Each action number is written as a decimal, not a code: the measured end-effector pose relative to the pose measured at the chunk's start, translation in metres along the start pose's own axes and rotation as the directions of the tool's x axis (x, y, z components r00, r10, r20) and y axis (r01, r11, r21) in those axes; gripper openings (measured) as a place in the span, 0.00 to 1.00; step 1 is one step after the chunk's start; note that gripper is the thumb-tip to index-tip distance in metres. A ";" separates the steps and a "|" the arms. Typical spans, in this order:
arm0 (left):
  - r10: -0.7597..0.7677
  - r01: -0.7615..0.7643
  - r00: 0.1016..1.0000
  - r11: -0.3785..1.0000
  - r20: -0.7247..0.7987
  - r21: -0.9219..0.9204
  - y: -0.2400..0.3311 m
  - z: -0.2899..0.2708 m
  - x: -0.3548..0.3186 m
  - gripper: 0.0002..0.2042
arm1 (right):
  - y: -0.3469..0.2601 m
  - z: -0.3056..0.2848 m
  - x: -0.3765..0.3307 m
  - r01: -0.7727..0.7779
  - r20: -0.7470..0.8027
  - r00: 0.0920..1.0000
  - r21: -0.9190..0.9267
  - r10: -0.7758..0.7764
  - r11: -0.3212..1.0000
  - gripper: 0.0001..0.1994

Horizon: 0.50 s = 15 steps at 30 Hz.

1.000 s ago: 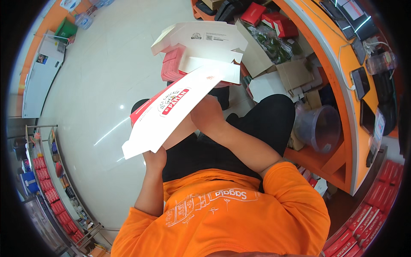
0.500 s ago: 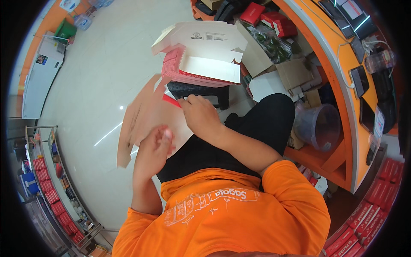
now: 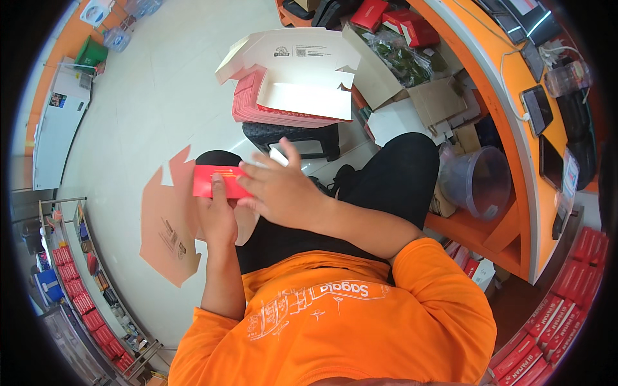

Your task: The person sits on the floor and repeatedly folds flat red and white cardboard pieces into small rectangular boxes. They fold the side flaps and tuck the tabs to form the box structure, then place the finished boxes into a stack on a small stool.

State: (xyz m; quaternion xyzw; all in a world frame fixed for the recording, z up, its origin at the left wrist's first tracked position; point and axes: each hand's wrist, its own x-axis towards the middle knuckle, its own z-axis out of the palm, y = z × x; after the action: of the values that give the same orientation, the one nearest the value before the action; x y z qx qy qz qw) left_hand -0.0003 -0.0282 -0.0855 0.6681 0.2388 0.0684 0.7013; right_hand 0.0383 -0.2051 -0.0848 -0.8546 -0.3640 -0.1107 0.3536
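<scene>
While your left hand (image 3: 217,215) pinched the flat, unfolded brown cardboard box blank (image 3: 168,226) by its folded red flap (image 3: 217,181) above your lap, your right hand (image 3: 280,190) pressed spread fingers beside it; bare white floor (image 3: 148,109) lay open leftward.

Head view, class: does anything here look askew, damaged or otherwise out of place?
Nothing looks damaged or spilled. The left hand and right hand fold a flat cardboard box blank; a half-formed open box sits tilted on the stack of red blanks.
</scene>
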 end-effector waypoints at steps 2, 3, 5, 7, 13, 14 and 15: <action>0.009 -0.013 0.998 0.998 -0.060 -0.069 0.001 0.002 0.003 0.14 | 0.006 -0.004 0.006 -0.109 -0.086 0.990 0.067 0.115 0.992 0.28; 0.012 -0.018 0.997 0.996 -0.076 -0.085 0.004 0.004 0.005 0.14 | 0.009 -0.005 0.008 -0.185 -0.146 0.968 0.141 0.205 0.973 0.29; 0.016 -0.028 0.994 0.994 -0.106 -0.110 0.004 0.005 0.005 0.15 | 0.016 0.001 0.013 -0.222 -0.242 0.898 0.473 0.368 0.852 0.36; 0.021 -0.039 0.991 0.991 -0.135 -0.130 0.001 0.006 0.005 0.17 | 0.014 -0.006 0.015 -0.397 0.061 0.854 0.718 0.517 0.571 0.30; 0.072 -0.094 0.990 0.977 -0.120 -0.193 -0.020 -0.002 0.010 0.18 | 0.022 0.012 0.011 -0.093 -0.098 0.977 0.596 0.187 0.798 0.13; 0.061 -0.081 0.993 0.975 -0.106 -0.205 -0.020 -0.004 0.011 0.18 | 0.022 0.014 0.011 -0.013 -0.151 0.981 0.559 0.118 0.829 0.12; 0.051 -0.071 0.994 0.974 -0.093 -0.217 -0.020 -0.008 0.012 0.18 | 0.025 0.015 0.012 0.037 -0.146 0.988 0.545 0.052 0.838 0.12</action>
State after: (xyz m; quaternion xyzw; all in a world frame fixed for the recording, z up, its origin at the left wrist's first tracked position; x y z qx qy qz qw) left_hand 0.0024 -0.0176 -0.1074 0.5896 0.2396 0.1451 0.7576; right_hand 0.0632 -0.2007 -0.1033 -0.7085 -0.3486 -0.0669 0.6099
